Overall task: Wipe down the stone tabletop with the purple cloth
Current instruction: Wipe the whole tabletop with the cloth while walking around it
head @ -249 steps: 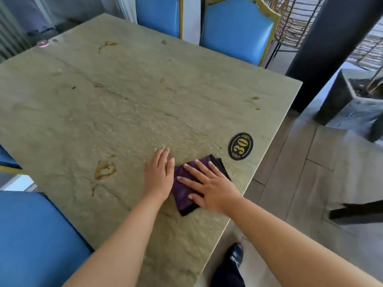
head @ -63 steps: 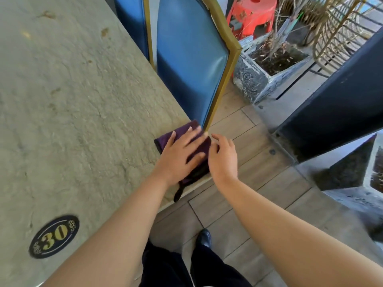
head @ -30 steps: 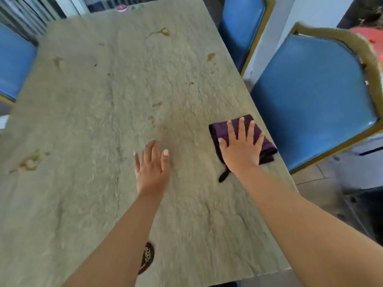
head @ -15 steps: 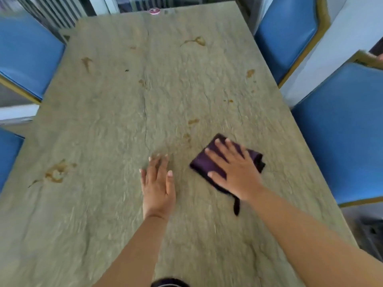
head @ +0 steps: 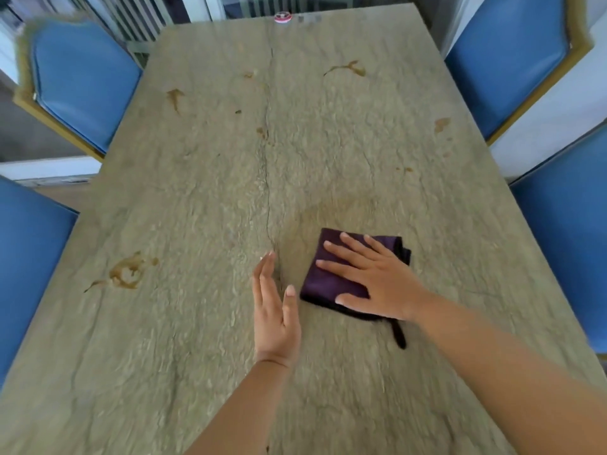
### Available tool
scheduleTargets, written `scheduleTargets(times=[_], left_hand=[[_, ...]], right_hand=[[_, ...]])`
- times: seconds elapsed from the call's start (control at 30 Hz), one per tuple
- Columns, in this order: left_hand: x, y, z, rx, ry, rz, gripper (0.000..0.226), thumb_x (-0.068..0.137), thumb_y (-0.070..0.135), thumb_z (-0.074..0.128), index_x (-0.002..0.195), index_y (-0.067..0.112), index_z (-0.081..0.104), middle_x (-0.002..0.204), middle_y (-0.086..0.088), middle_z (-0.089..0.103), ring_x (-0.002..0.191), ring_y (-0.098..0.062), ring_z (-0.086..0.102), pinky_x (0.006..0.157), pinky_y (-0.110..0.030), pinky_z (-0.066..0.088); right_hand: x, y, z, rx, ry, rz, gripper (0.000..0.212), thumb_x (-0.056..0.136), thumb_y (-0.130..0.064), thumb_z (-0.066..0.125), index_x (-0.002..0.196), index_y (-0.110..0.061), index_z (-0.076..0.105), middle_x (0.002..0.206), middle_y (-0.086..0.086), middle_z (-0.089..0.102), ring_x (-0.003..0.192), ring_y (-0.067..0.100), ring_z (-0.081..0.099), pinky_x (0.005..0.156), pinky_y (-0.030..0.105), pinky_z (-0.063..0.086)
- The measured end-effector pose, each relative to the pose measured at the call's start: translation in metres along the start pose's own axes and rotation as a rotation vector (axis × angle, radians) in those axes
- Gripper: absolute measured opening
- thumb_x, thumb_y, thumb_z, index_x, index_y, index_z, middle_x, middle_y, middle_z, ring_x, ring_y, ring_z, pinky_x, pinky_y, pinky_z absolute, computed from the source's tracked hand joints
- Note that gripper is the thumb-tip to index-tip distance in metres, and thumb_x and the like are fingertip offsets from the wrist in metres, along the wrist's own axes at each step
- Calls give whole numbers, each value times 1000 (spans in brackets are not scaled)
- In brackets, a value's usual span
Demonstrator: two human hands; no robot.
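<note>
The greenish stone tabletop (head: 203, 198) fills most of the view. A folded purple cloth (head: 323, 280) lies on it right of centre, a dark strap trailing from its near corner. My right hand (head: 374, 277) presses flat on the cloth with fingers spread, covering its right half. My left hand (head: 274, 310) is just left of the cloth, tilted on its edge with fingers straight, holding nothing. Brown stains mark the stone: a ring-shaped one (head: 126, 274) at the left, streaks (head: 348, 68) at the far right, smaller spots (head: 174, 97) further back.
Blue padded chairs with gold frames stand around the table: far left (head: 78, 80), near left (head: 26, 264), far right (head: 505, 57), near right (head: 571, 244). A small round red-and-white object (head: 283, 17) sits at the table's far edge. A crack (head: 268, 178) runs lengthwise down the stone.
My right hand has slid the cloth leftward toward the table's middle. My left hand has tipped from flat up onto its edge. The view has shifted to face down the table.
</note>
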State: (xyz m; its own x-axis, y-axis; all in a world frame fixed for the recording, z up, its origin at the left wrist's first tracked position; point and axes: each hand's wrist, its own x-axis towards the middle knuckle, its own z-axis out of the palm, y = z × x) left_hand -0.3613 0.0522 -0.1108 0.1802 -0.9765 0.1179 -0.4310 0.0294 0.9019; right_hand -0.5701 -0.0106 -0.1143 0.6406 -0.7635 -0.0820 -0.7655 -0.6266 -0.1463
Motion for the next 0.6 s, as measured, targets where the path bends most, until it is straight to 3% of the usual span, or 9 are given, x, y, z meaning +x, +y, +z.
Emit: scheduleTargets(times=[0.1, 0.2, 0.27, 0.37, 0.5, 0.53, 0.6], left_hand=[[0, 0, 2, -5, -30, 12, 65, 95, 49, 25, 151, 15, 24, 154, 1, 27, 143, -6, 24, 112, -12, 21], [-1, -3, 3, -42, -20, 16, 62, 94, 41, 24, 151, 15, 24, 154, 1, 26, 144, -9, 25, 116, -21, 23], [-1, -3, 3, -84, 10, 17, 62, 94, 39, 24, 150, 13, 25, 154, 0, 26, 144, -9, 24, 116, -22, 23], [1, -4, 2, -55, 77, 40, 60, 92, 33, 27, 148, 12, 30, 153, -5, 27, 143, -4, 23, 113, -14, 21], [3, -2, 4, 29, 56, 37, 63, 87, 35, 28, 147, 16, 35, 156, 0, 22, 140, 3, 22, 103, -3, 24], [2, -1, 6, 78, 27, 23, 63, 87, 38, 28, 147, 20, 34, 156, 5, 21, 141, 1, 22, 104, -8, 27], [1, 3, 11, 268, -36, 12, 60, 90, 44, 28, 148, 29, 32, 157, 10, 17, 144, -9, 19, 114, -31, 28]], right_hand=[[28, 31, -7, 18, 61, 365, 65, 90, -68, 21, 149, -43, 9, 161, -6, 7, 148, 23, 3, 118, 53, 8], [82, 7, -8, 70, 6, 668, 65, 94, -62, 13, 151, -36, -5, 160, -3, -14, 146, 29, -17, 116, 55, -9], [95, -28, -7, 46, -5, 551, 63, 96, -58, 13, 151, -34, -6, 160, -3, -15, 145, 31, -20, 115, 57, -9], [55, -76, -1, 18, -21, 219, 64, 94, -58, 16, 152, -35, 1, 161, -5, -8, 145, 27, -20, 116, 53, -8], [-46, -64, 9, -8, -45, -99, 62, 94, -62, 29, 150, -42, 11, 161, -11, 2, 148, 20, -10, 118, 48, -3], [-65, -46, 9, -20, -43, -126, 62, 94, -63, 29, 150, -44, 10, 161, -13, 1, 148, 18, -9, 118, 47, -3], [-81, -9, 6, -35, -43, -29, 62, 92, -68, 24, 149, -47, 6, 160, -14, -1, 148, 16, -7, 118, 48, 1]])
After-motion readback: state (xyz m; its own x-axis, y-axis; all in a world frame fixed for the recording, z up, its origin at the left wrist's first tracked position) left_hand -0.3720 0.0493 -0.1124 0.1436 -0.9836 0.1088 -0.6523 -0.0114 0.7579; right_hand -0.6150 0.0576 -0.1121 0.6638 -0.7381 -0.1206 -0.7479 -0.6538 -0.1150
